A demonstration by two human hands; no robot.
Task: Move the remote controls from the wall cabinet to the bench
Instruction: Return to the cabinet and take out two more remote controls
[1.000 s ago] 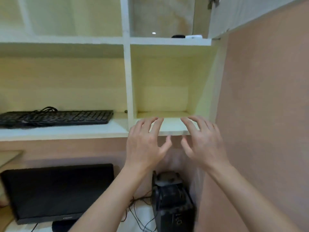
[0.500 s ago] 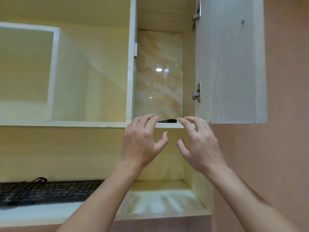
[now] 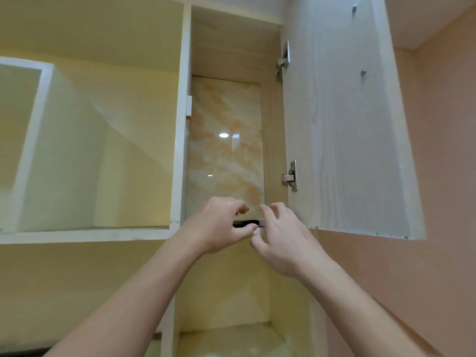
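Your left hand (image 3: pixel 219 225) pinches the black remote (image 3: pixel 246 223) at the wall cabinet's (image 3: pixel 184 124) near shelf edge, thumb beneath to lift it, while your right hand (image 3: pixel 280 235) hovers just beside, fingers loosely spread.

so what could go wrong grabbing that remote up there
1. The black remote lies at the front edge of the shelf, seen from below; a loose pinch by the left hand could tip it off.
2. The right hand is close beside the lower corner of the open door and might knock it when pulling back.
3. The shelf top is hidden, so the grip goes by feel.
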